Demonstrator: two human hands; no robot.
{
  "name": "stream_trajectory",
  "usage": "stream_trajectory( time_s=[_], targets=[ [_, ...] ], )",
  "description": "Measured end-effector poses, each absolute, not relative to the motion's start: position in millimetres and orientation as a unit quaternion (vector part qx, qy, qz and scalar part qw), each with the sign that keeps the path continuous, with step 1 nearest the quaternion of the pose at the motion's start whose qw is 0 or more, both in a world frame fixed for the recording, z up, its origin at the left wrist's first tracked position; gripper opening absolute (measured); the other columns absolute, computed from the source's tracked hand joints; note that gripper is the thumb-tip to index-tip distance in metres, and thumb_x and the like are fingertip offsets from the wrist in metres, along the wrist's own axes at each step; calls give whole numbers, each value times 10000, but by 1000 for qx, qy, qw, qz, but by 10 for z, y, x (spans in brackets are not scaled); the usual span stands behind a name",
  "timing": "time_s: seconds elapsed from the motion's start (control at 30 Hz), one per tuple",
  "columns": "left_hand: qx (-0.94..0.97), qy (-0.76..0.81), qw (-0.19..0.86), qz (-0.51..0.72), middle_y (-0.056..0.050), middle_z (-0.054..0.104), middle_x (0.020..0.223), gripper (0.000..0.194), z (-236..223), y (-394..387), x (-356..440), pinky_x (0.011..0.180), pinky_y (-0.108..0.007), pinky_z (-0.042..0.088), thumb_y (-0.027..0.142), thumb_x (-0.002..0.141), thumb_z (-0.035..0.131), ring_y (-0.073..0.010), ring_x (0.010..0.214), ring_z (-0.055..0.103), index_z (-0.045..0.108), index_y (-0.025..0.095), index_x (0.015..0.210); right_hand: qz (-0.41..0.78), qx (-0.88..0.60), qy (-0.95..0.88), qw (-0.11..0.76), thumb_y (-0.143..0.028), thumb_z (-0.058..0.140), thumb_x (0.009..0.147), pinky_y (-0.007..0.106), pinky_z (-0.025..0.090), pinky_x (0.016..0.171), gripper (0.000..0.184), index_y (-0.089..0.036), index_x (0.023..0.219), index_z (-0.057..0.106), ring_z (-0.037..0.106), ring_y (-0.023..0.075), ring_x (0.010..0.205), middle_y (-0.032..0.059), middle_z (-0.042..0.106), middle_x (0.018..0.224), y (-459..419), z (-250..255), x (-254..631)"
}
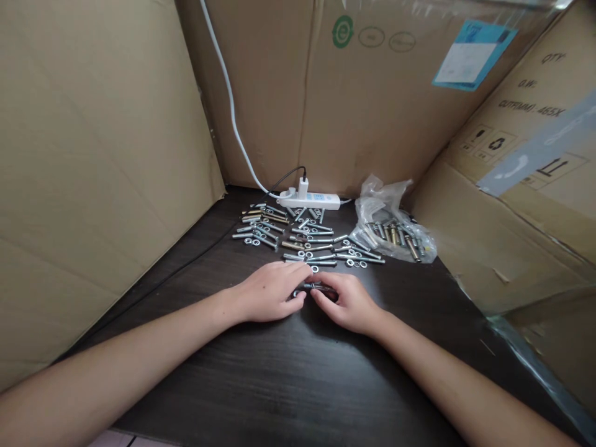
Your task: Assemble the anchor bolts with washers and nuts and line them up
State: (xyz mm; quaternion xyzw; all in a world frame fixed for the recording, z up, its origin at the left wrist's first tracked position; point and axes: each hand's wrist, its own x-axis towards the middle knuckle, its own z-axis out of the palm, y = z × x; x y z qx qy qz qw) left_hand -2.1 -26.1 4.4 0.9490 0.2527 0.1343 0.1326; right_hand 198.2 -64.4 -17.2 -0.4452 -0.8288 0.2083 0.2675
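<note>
Both of my hands meet on a dark wooden table (288, 372) around one metal bolt (313, 287). My left hand (272, 290) pinches the bolt's left end, fingers curled. My right hand (349, 301) grips its right end, fingers closed over it. Just beyond my hands lie several loose bolts, sleeves and washers (302, 239) spread in rows.
A clear plastic bag (391, 226) holding more bolts sits at the right. A white power strip (310, 198) with a plugged charger and white cable lies at the back. Large cardboard boxes (93, 155) wall in the table on the left, back and right.
</note>
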Motion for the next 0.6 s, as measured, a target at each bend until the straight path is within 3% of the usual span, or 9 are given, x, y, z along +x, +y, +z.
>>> stream_trajectory(
  time_s=[0.13, 0.37, 0.6],
  targets=[
    [951, 239, 140, 140, -21, 538, 874, 108, 37, -264, -25, 688, -274, 412, 205, 837, 492, -169, 769, 524, 456, 184, 936, 218, -426, -838, 261, -249, 502, 882, 255, 465, 729, 265, -210, 1107, 636, 665, 175, 809, 56, 714, 1006, -647, -172, 1987],
    [959, 212, 147, 114, -26, 554, 897, 84, 21, -259, -34, 721, -280, 431, 213, 861, 484, -172, 788, 536, 478, 182, 939, 187, -444, -850, 214, -281, 522, 864, 236, 438, 647, 216, -192, 971, 687, 649, 164, 697, 46, 720, 811, -661, -146, 1965],
    [957, 216, 150, 118, -30, 551, 901, 104, -22, -240, -47, 726, -293, 440, 201, 849, 484, -176, 790, 544, 500, 184, 950, 172, -456, -846, 214, -284, 555, 836, 227, 437, 629, 223, -216, 997, 692, 653, 156, 698, 38, 727, 849, -659, -162, 1956]
  ],
)
